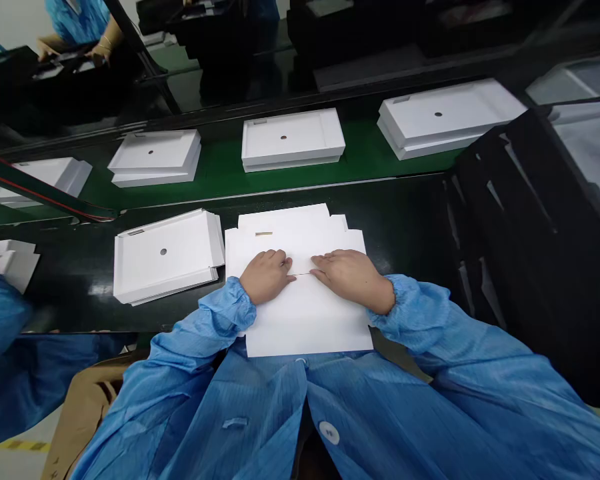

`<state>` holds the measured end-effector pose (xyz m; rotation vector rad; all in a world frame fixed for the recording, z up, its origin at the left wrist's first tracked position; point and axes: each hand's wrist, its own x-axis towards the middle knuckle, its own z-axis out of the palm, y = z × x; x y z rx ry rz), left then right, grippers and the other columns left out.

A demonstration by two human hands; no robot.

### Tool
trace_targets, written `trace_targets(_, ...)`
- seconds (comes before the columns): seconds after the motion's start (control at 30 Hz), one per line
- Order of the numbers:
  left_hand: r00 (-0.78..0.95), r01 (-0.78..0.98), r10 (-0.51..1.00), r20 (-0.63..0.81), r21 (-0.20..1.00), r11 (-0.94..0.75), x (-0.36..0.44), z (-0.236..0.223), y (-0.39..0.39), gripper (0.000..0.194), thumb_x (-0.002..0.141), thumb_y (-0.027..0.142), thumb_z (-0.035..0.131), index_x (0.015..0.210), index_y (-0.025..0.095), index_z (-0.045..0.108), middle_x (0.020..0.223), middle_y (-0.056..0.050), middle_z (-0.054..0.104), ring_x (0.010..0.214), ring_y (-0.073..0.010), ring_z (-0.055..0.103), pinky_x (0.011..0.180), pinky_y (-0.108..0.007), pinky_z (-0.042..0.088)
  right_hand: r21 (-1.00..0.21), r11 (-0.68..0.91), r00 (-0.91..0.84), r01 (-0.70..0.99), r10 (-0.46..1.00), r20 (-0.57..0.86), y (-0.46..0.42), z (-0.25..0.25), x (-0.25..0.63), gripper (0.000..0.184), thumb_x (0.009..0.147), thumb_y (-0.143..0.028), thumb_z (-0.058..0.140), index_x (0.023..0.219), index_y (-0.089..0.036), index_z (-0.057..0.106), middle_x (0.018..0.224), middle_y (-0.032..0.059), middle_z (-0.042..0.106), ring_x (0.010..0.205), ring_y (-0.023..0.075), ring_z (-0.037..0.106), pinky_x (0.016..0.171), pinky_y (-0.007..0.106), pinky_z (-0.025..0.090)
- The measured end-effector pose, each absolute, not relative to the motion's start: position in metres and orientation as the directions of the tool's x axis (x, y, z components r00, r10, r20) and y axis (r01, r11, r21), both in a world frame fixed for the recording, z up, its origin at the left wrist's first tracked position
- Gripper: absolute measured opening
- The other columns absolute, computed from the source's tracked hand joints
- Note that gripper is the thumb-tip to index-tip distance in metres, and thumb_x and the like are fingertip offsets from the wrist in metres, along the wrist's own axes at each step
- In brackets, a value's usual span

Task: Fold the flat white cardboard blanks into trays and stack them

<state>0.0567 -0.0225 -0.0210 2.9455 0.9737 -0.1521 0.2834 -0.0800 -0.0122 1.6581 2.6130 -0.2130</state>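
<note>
A flat white cardboard blank (pixel 310 320) with stepped edges lies in front of me, its near edge reaching my jacket. A thin dark line crosses its middle, and a small tan slot shows near its upper left. My left hand (pixel 267 275) presses on the blank with bent fingers, the thumb apart at the line. My right hand (pixel 350 275) lies flatter on the right half, fingers stretched toward the middle and thumb at the same line. Left of the blank sits a stack of folded white trays (pixel 165 253), the top one with a round hole.
Behind, a green conveyor belt (pixel 220 177) carries several white tray stacks (pixel 295 137). A black slotted bin (pixel 530 227) stands on the right. A slanted bar (pixel 35 190) crosses the left. Another person's blue sleeve (pixel 0 320) is at far left; a co-worker's hands (pixel 100 52) are across the line.
</note>
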Motion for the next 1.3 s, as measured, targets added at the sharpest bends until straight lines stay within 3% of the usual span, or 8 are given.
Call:
trace_targets(0.17, 0.841, 0.54, 0.54, -0.026, -0.02, -0.842, 0.052, -0.019, -0.016, 0.037, 0.097, 0.041, 0.059, 0.123, 0.015, 0.066, 0.11, -0.013, 0.065, 0.099, -0.0267, 0.06, 0.085, -0.041, 0.045, -0.068, 0.514, -0.514, 0.855, 0.857, 0.011, -0.078, -0.02, 0.293, 0.035, 0.103, -0.036, 0.05, 0.126, -0.015, 0.066, 0.112, 0.0139, 0.07, 0.101, 0.0276, 0.061, 0.083, 0.037, 0.04)
trace_targets(0.3, 0.858, 0.514, 0.513, 0.029, -0.08, -0.854, 0.05, -0.024, -0.017, 0.027, 0.103, 0.025, 0.045, 0.109, 0.016, 0.07, 0.096, -0.009, 0.065, 0.088, -0.0228, 0.059, 0.079, -0.039, 0.044, -0.045, 0.525, -0.523, 0.85, 0.851, 0.051, -0.075, -0.031, 0.287, 0.027, 0.102, -0.018, 0.045, 0.104, -0.015, 0.071, 0.102, 0.0123, 0.067, 0.094, 0.025, 0.057, 0.08, 0.036, 0.038)
trace_targets(0.43, 0.872, 0.488, 0.484, 0.071, -0.052, -0.871, 0.052, -0.032, -0.021, 0.028, 0.103, 0.02, 0.041, 0.105, 0.014, 0.069, 0.097, -0.009, 0.066, 0.087, -0.021, 0.058, 0.08, -0.037, 0.045, -0.069, 0.507, -0.507, 0.859, 0.862, 0.019, -0.073, -0.036, 0.28, 0.025, 0.099, -0.012, 0.045, 0.094, -0.015, 0.069, 0.096, 0.0113, 0.066, 0.09, 0.0241, 0.056, 0.08, 0.036, 0.038)
trace_targets(0.73, 0.789, 0.598, 0.599, -0.132, -0.052, -0.8, 0.075, -0.025, -0.027, 0.025, 0.097, 0.011, 0.043, 0.1, 0.012, 0.067, 0.095, -0.013, 0.065, 0.09, -0.0273, 0.062, 0.072, -0.04, 0.047, -0.186, 0.473, -0.498, 0.861, 0.859, -0.121, -0.056, -0.023, 0.281, 0.023, 0.094, -0.009, 0.048, 0.095, -0.016, 0.069, 0.098, 0.0117, 0.07, 0.09, 0.0243, 0.062, 0.076, 0.035, 0.039)
trace_targets(0.87, 0.749, 0.647, 0.627, -0.217, 0.032, -0.762, 0.077, -0.019, -0.015, 0.027, 0.094, 0.011, 0.045, 0.113, 0.012, 0.065, 0.099, -0.014, 0.069, 0.092, -0.0273, 0.065, 0.076, -0.039, 0.048, -0.221, 0.455, -0.496, 0.863, 0.845, -0.199, -0.036, -0.022, 0.282, 0.023, 0.096, -0.016, 0.048, 0.096, -0.017, 0.071, 0.099, 0.0115, 0.074, 0.09, 0.026, 0.066, 0.073, 0.035, 0.04)
trace_targets(1.03, 0.644, 0.762, 0.717, -0.267, 0.135, -0.634, 0.072, -0.012, 0.005, 0.035, 0.098, 0.027, 0.052, 0.133, 0.022, 0.056, 0.102, -0.008, 0.074, 0.091, -0.0256, 0.069, 0.072, -0.036, 0.047, -0.356, 0.323, -0.419, 0.877, 0.876, -0.237, -0.022, -0.026, 0.291, 0.03, 0.096, -0.028, 0.058, 0.125, -0.021, 0.061, 0.108, 0.0079, 0.075, 0.091, 0.0251, 0.068, 0.069, 0.032, 0.041)
trace_targets(1.13, 0.647, 0.761, 0.723, -0.245, 0.15, -0.631, 0.071, -0.012, 0.009, 0.032, 0.098, 0.028, 0.053, 0.129, 0.028, 0.061, 0.104, -0.005, 0.074, 0.096, -0.0245, 0.068, 0.075, -0.035, 0.048, -0.35, 0.378, -0.443, 0.857, 0.888, -0.125, -0.032, -0.027, 0.298, 0.03, 0.101, -0.031, 0.053, 0.129, -0.023, 0.06, 0.115, 0.0071, 0.072, 0.1, 0.025, 0.065, 0.077, 0.033, 0.043)
trace_targets(1.3, 0.743, 0.668, 0.667, -0.055, 0.135, -0.732, 0.06, -0.024, 0.004, 0.039, 0.095, 0.04, 0.063, 0.129, 0.021, 0.066, 0.12, -0.012, 0.064, 0.111, -0.0282, 0.06, 0.094, -0.042, 0.047, -0.209, 0.526, -0.528, 0.825, 0.848, 0.051, -0.046, -0.031, 0.3, 0.046, 0.097, -0.049, 0.059, 0.13, -0.018, 0.064, 0.117, 0.0129, 0.067, 0.105, 0.0289, 0.059, 0.089, 0.038, 0.042)
